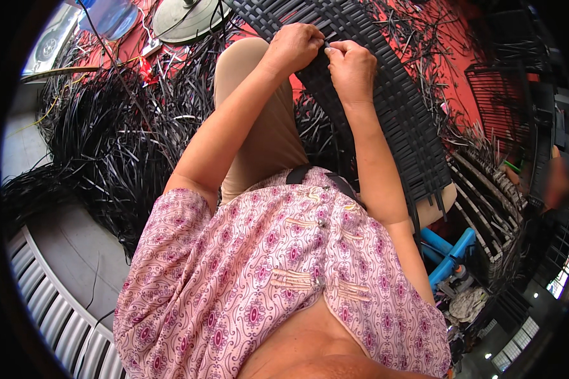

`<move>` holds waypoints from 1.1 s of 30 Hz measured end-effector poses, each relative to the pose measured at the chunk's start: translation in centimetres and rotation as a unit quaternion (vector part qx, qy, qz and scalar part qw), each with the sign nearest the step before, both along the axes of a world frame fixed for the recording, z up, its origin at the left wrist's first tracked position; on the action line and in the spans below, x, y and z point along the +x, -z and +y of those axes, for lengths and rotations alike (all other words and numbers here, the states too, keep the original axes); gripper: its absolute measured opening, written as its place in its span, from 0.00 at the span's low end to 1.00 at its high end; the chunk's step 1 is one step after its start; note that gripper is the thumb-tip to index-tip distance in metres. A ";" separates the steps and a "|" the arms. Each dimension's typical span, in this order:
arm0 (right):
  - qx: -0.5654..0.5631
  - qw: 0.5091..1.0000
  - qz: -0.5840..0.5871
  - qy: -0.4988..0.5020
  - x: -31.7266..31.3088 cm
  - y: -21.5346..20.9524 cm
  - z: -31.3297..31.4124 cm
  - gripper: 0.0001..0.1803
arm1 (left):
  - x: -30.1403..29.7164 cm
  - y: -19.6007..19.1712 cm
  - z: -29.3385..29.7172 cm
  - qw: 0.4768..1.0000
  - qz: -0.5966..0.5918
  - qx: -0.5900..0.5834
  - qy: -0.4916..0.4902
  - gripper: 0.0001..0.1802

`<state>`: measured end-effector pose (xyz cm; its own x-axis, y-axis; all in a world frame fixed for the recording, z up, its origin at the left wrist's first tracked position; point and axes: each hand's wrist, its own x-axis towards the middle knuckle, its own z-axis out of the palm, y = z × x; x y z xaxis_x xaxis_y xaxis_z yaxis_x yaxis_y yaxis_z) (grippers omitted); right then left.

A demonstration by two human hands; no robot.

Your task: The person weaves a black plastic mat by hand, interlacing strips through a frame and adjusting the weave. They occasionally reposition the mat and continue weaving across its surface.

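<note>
A long panel woven from flat black plastic strips (404, 120) lies slantwise over my lap, its lower end fringed with loose strip ends. At its left edge, my left hand (297, 45) is closed, thumb and fingers pinched together. Just beside it my right hand (354, 69) is bent inward, thumb against forefinger, in a pinch on a black strip at the same edge. The fingertips nearly meet there. The strip between them is thin and partly hidden by the fingers, as is how it runs into the weave.
Loose black strips (88, 126) are heaped at my left. A round grey base (186, 20) and a blue translucent container (109, 18) stand far left on the red floor. A slatted metal bench (57, 309) is near left; a blue plastic frame (450, 256) and stacked woven pieces (487, 208) are at right.
</note>
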<state>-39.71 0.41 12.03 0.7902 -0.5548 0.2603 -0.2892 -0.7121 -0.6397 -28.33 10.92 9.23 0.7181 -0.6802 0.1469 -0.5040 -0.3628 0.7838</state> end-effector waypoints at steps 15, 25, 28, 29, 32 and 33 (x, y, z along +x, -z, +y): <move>-0.083 0.996 0.005 0.024 1.0 -0.1 1.5 0.10 | 1.1 -1.7 1.1 0.991 0.129 -0.018 0.014 0.11; -0.054 0.998 -0.037 0.000 1.0 0.6 1.0 0.11 | 1.6 -0.7 1.2 0.985 0.117 -0.112 0.051 0.08; -0.034 0.998 -0.047 -0.013 1.0 0.6 1.1 0.13 | 2.0 0.5 1.0 0.965 0.211 -0.149 0.040 0.08; -0.028 0.998 -0.045 -0.018 0.8 0.4 1.2 0.15 | 2.1 0.6 1.0 0.954 0.250 -0.161 0.032 0.08; -0.039 0.996 -0.067 -0.037 -0.2 0.0 1.7 0.18 | 2.9 0.2 1.4 0.956 0.246 -0.155 -0.020 0.08; -0.048 0.995 -0.079 -0.043 -0.7 0.0 1.8 0.18 | 3.2 -0.2 1.9 0.953 0.250 -0.168 -0.020 0.08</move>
